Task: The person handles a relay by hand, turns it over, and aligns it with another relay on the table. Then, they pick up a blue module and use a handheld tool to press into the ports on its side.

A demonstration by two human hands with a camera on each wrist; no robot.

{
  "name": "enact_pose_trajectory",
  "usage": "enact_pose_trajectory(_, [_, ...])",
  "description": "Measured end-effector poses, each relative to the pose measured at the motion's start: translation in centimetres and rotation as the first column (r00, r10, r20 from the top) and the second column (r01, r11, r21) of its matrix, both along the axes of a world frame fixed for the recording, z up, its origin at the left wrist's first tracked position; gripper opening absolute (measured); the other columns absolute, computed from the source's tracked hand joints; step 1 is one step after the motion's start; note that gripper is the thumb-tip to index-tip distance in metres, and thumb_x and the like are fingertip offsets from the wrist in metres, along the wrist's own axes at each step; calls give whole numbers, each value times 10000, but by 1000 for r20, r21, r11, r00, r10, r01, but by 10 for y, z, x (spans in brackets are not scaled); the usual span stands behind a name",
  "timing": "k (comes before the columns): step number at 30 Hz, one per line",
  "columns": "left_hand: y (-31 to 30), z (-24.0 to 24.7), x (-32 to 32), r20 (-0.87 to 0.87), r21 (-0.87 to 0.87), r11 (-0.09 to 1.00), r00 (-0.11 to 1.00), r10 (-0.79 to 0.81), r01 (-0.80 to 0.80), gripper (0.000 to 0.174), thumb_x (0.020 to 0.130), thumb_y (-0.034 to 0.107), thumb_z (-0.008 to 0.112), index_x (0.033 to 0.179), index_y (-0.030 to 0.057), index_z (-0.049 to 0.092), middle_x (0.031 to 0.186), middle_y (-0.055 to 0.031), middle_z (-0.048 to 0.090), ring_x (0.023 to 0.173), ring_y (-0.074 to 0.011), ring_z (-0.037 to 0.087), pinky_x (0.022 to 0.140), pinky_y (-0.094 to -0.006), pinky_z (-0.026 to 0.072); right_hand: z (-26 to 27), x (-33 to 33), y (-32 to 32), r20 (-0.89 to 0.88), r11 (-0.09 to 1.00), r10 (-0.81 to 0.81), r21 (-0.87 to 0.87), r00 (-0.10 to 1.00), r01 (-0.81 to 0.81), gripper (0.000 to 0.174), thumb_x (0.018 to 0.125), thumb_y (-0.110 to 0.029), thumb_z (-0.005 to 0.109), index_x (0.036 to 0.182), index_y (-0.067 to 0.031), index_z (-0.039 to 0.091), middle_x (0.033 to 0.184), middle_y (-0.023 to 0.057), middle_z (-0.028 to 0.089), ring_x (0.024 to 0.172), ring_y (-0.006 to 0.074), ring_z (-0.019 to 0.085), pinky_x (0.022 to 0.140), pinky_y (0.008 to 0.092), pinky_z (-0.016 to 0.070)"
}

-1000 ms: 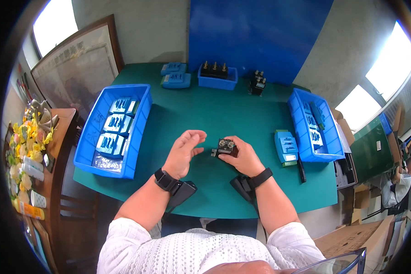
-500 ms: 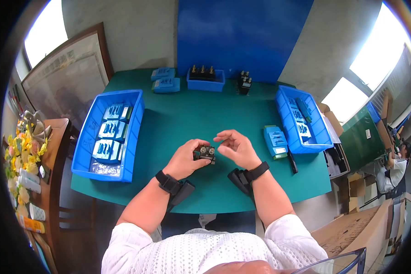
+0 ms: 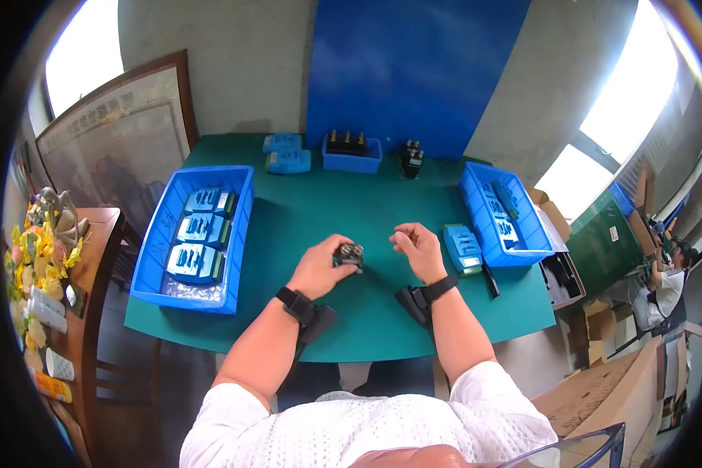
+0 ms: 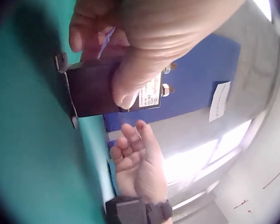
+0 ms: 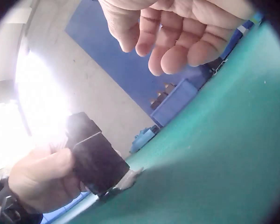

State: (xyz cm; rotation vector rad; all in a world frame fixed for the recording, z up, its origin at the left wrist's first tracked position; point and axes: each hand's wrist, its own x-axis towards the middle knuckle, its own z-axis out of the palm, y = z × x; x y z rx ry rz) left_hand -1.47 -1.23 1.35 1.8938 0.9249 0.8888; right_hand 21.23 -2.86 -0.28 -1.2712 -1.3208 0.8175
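Observation:
My left hand (image 3: 317, 267) grips a black contactor (image 3: 351, 254) by its sides, low over the middle of the table. Two bolt terminals stand on its top in the head view. The left wrist view shows my thumb across the contactor's (image 4: 91, 88) body, beside a white label, with a metal mounting bracket (image 4: 67, 88) at its base close to the green top. To the right, apart from the contactor, my right hand (image 3: 423, 251) is raised with loosely bent fingers and holds nothing. In the right wrist view its fingertips (image 5: 173, 60) hang in the air.
Blue bins with blue modules stand left (image 3: 144, 257) and right (image 3: 522, 256) on the green table (image 3: 382, 327). One blue module (image 3: 463, 248) lies by a black pen-like item (image 3: 491, 281). At the back are more modules (image 3: 288, 161), a small bin (image 3: 351, 164) and black contactors (image 3: 412, 164).
The contactor has passed from my right hand to my left. My right hand has let go and drawn off to the right. The head view has shifted a little.

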Motion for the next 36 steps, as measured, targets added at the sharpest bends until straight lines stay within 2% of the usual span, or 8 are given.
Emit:
enact_pose_trajectory(5, [25,-7,-18,51,79,971,974,222,-225,345,709,71,675,1017,36,525,898,-115,622,842,-253,603,742,-323,458,22,0,14,72,986,-98,141,993,88,216,848,-126,572,1013,12,549,893,44,612,731,84,553,612,217,450])
enact_pose_trajectory(8, [27,-8,-21,13,69,958,960,280,-280,356,707,54,667,1027,31,513,899,-129,620,842,-270,603,743,-330,459,44,14,50,190,960,-141,268,972,87,268,780,-139,632,988,17,570,847,73,622,721,124,560,679,257,467])
enact_pose_trajectory(10, [30,-11,-20,17,62,954,956,293,-294,361,708,49,662,1034,27,507,898,-136,619,845,-274,603,742,-332,460,58,27,80,272,951,-210,278,939,133,311,762,-139,643,1025,1,553,932,103,596,752,156,563,700,272,472])
enact_pose_trajectory(14, [30,-13,-19,10,81,954,957,290,-289,377,709,49,659,1047,19,495,894,-140,618,849,-268,607,749,-327,462,53,62,137,506,923,-365,309,782,231,398,743,-137,648,1098,-30,503,1081,155,514,873,258,563,773,330,474])
enact_pose_trajectory(15, [32,-15,-19,23,62,958,960,279,-280,379,709,50,659,1048,18,494,894,-141,618,850,-266,608,752,-326,463,42,76,155,549,923,-376,290,746,252,469,713,-152,671,1126,-45,475,1122,175,470,994,331,512,849,382,446])
enact_pose_trajectory(18, [31,-12,-18,11,18,963,963,268,-268,400,709,56,664,1064,19,485,921,-137,615,869,-251,606,776,-320,462,21,89,178,620,891,-454,292,640,348,516,678,-165,699,1128,-48,473,1110,179,483,1040,352,483,886,404,418])
enact_pose_trajectory(23, [29,-8,-16,-16,-33,962,963,269,-270,434,708,66,674,1090,20,473,945,-134,611,883,-241,604,791,-317,462,-2,101,204,577,881,-462,211,674,423,711,612,-251,763,1204,-63,417,1179,179,484,1082,338,480,910,409,406])
enact_pose_trajectory(36, [29,-7,-16,-62,-36,958,958,281,-284,414,706,57,667,1069,-2,476,925,-146,614,871,-256,608,770,-317,467,-13,99,205,507,899,-424,131,751,418,607,598,-191,782,1072,-66,423,1031,180,569,963,338,558,818,404,452])
